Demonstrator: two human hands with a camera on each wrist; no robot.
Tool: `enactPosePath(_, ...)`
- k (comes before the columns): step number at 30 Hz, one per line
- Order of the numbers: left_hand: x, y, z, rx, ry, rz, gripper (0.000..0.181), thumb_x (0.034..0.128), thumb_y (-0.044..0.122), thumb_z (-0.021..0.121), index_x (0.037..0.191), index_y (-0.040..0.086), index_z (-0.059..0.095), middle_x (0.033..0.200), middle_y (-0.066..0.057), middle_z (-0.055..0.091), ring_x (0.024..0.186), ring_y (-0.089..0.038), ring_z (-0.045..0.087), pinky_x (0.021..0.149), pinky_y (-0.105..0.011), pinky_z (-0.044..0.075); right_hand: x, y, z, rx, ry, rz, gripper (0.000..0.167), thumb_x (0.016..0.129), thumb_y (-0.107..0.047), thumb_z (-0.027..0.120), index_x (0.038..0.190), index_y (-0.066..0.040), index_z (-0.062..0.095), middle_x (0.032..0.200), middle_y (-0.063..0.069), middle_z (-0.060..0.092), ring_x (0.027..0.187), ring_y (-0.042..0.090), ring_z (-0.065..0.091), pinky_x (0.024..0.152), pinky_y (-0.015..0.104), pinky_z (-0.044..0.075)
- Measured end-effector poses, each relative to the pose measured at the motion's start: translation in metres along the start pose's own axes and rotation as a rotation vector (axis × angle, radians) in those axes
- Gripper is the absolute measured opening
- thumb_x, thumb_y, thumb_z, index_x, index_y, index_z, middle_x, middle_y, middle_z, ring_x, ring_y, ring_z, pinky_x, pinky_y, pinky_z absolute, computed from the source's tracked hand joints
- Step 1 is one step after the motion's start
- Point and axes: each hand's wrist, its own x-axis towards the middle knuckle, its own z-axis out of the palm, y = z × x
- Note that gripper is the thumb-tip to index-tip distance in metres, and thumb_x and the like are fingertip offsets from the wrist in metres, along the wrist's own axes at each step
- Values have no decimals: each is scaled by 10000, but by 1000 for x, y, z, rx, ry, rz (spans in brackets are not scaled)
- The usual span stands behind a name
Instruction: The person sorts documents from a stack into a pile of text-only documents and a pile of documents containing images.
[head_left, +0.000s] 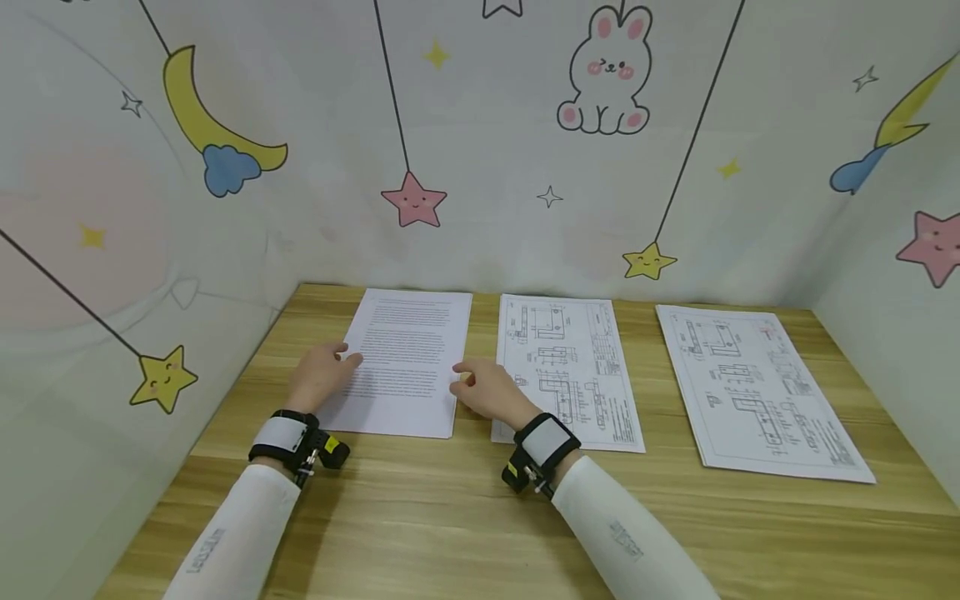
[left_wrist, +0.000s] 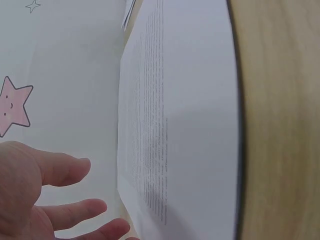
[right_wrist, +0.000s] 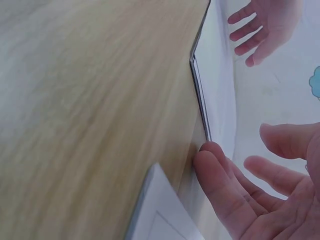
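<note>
The text stack (head_left: pixel 405 354) lies on the tabletop (head_left: pixel 420 517) just left of the middle drawing stack (head_left: pixel 562 367). The left hand (head_left: pixel 321 377), at the edge away from the middle drawing stack, and the right hand (head_left: pixel 493 392), at the edge facing it, have loosely parted fingers and grip nothing; even, level contact should keep sheets from buckling.

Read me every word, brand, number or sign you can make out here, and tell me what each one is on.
No text reads in full.
Left white sleeve: perhaps "Le" at the start; the rest is blurred.
Right white sleeve: lettering, too blurred to read.
Printed text page: lines of type, too small.
Middle technical drawing: labels and numbers, too small.
Rightmost technical drawing: likewise too small.
</note>
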Motion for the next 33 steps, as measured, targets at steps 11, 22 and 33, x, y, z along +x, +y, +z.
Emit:
enactPosePath(11, -8, 21, 3, -98, 33, 44, 557, 1011, 332, 464, 1454, -5, 455, 1405, -269, 514, 1194, -385, 528, 955, -489, 476, -32, 13, -29, 80, 96, -41, 437, 974, -254, 600, 1381, -94, 578, 1137, 127, 707, 799, 193, 697, 654, 253, 518)
enactPosePath(22, -16, 40, 5, -108, 81, 209, 515, 1010, 309, 490, 1421, -2, 499, 1330, -263, 576, 1143, -378, 588, 919, -480, 491, -58, 23, -68, -42, 232, -41, 435, 996, -306, 574, 1392, -126, 571, 1156, 121, 707, 961, 230, 661, 721, 281, 512)
enactPosePath(33, -20, 78, 23, -201, 96, 300, 464, 987, 299, 545, 1374, 45, 571, 1272, -214, 645, 1097, -342, 654, 877, -459, 526, -73, 53, -97, -119, 348, 6, 458, 996, -289, 567, 1407, -89, 547, 1157, 167, 707, 1014, 299, 673, 751, 333, 539)
